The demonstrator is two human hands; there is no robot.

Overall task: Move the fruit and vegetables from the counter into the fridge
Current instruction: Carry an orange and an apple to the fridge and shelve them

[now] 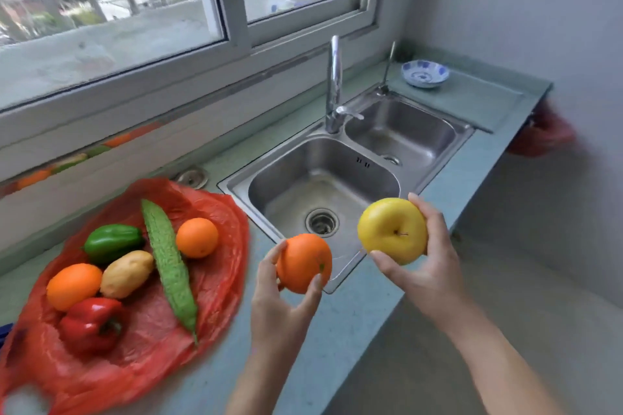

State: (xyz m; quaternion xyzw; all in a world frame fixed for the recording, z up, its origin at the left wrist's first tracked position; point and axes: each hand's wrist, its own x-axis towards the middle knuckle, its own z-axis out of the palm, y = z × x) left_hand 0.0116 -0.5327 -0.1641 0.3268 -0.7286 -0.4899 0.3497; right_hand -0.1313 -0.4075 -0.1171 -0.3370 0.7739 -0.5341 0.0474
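My left hand [281, 307] grips an orange [303, 263] above the counter's front edge, near the sink corner. A yellow apple [391, 230] is held in my right hand [428, 266], over the edge of the sink. On the counter to the left, a red plastic bag [209, 283] lies spread flat. On it rest a green pepper [113, 242], a bitter gourd [170, 266], two more oranges [197, 237] [73, 286], a potato [126, 274] and a red pepper [91, 325]. No fridge is in view.
A steel double sink [337, 185] with a tall tap [334, 84] sits in the blue-green counter [340, 320] under a window. A blue-and-white bowl [424, 73] stands at the far right end. The counter drops off to bare floor on the right.
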